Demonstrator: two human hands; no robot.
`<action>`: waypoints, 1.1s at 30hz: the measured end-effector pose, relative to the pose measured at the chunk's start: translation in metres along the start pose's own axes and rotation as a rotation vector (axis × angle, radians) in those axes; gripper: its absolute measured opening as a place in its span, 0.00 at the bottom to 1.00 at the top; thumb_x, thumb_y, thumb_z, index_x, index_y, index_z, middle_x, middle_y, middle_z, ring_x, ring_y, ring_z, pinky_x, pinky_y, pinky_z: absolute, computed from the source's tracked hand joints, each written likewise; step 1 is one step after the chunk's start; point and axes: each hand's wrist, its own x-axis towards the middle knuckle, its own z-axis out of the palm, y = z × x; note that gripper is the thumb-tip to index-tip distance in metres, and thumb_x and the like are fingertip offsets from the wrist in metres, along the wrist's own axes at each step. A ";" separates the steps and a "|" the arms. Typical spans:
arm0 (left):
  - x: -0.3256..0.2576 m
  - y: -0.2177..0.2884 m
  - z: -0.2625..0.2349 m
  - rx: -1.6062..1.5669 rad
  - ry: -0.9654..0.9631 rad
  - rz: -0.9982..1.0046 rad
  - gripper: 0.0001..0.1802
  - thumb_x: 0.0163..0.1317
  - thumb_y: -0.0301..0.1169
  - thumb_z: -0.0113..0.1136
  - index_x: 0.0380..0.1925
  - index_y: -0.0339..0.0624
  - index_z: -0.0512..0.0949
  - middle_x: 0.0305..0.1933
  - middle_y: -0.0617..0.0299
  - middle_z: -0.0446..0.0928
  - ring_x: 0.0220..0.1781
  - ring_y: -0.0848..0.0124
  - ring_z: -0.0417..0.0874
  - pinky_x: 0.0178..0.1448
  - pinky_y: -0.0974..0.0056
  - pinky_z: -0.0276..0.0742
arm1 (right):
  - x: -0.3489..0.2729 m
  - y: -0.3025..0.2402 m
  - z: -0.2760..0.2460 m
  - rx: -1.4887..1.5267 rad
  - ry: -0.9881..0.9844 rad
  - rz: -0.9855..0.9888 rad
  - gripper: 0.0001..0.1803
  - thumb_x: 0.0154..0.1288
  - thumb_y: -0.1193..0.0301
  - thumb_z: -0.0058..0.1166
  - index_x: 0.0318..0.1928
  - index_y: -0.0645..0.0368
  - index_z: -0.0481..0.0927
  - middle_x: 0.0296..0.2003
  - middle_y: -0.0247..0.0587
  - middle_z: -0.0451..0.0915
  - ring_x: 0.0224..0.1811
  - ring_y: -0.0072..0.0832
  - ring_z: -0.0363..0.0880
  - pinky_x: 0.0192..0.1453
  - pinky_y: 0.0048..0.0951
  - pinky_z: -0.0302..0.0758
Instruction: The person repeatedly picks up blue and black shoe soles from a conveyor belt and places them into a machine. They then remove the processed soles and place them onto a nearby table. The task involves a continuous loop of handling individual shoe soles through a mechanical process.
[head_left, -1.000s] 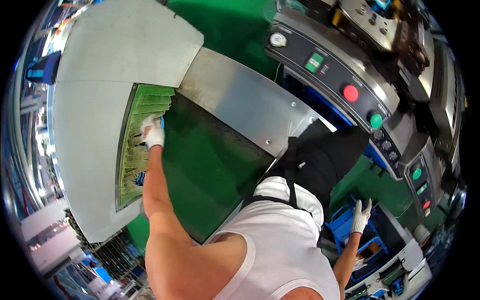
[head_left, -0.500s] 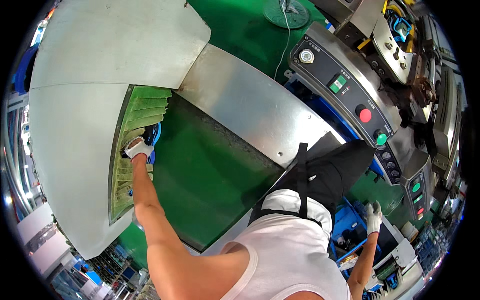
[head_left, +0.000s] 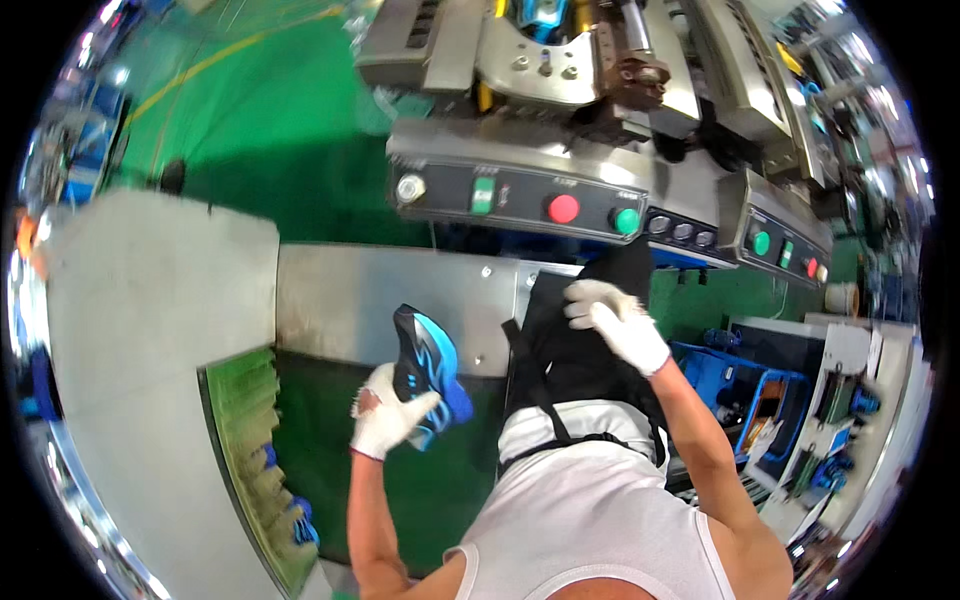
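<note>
My left hand (head_left: 388, 412), in a white glove, grips a black and blue shoe upper (head_left: 430, 355) above the dark green belt (head_left: 320, 430). Its thumb presses on the side of the upper, while the other fingers are partly hidden. Over my black trousers (head_left: 590, 370), my gloved right hand (head_left: 618, 320) hovers with its fingers apart and nothing in them. To the left, a green strip curtain (head_left: 240, 410) hangs in the opening of a pale housing (head_left: 150, 290). Blue parts of another upper (head_left: 303, 522) poke out at the curtain's near end.
A bare metal plate (head_left: 340, 300) borders the belt's far end. Ahead stands a machine with a button panel (head_left: 530, 195) and steel clamps above it. A second button panel (head_left: 780, 240) sits to its right. At right are a blue crate (head_left: 700, 375) and a blue-framed cart (head_left: 775, 400).
My left hand has come out of the curtained opening with the shoe upper. My right hand has moved from the crate to above my legs. The view has turned toward the machine.
</note>
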 end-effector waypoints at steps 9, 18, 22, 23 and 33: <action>0.106 0.153 -0.007 -0.363 -0.512 1.011 0.25 0.78 0.36 0.60 0.71 0.41 0.75 0.71 0.58 0.79 0.71 0.64 0.78 0.80 0.55 0.69 | 0.037 0.059 0.020 0.801 -0.288 0.223 0.20 0.88 0.63 0.42 0.63 0.61 0.81 0.58 0.46 0.87 0.58 0.32 0.87 0.64 0.34 0.83; 0.250 0.411 -0.036 0.459 0.486 0.933 0.45 0.65 0.49 0.72 0.75 0.35 0.69 0.75 0.39 0.71 0.75 0.49 0.75 0.78 0.53 0.69 | -0.047 -0.024 -0.058 1.107 -0.112 -0.401 0.47 0.64 0.66 0.73 0.80 0.60 0.64 0.75 0.47 0.73 0.74 0.42 0.76 0.80 0.46 0.72; 0.339 0.450 -0.015 0.635 0.572 0.721 0.53 0.60 0.57 0.73 0.78 0.37 0.65 0.76 0.39 0.71 0.75 0.46 0.75 0.78 0.49 0.69 | -0.078 -0.009 -0.074 1.133 0.106 -0.327 0.49 0.65 0.59 0.71 0.81 0.61 0.63 0.76 0.47 0.71 0.75 0.44 0.74 0.81 0.47 0.69; 0.348 0.458 -0.004 0.725 0.611 0.645 0.54 0.59 0.58 0.73 0.78 0.39 0.64 0.76 0.39 0.71 0.75 0.45 0.76 0.77 0.47 0.70 | -0.082 -0.007 -0.077 1.137 0.144 -0.317 0.49 0.65 0.57 0.71 0.81 0.61 0.62 0.76 0.47 0.71 0.75 0.44 0.73 0.81 0.48 0.69; 0.377 0.502 -0.072 0.639 0.590 0.682 0.38 0.56 0.48 0.76 0.60 0.34 0.78 0.57 0.42 0.84 0.59 0.52 0.85 0.66 0.54 0.79 | -0.101 -0.006 -0.069 1.037 0.283 -0.231 0.56 0.63 0.48 0.71 0.83 0.60 0.58 0.79 0.45 0.67 0.78 0.48 0.69 0.82 0.52 0.65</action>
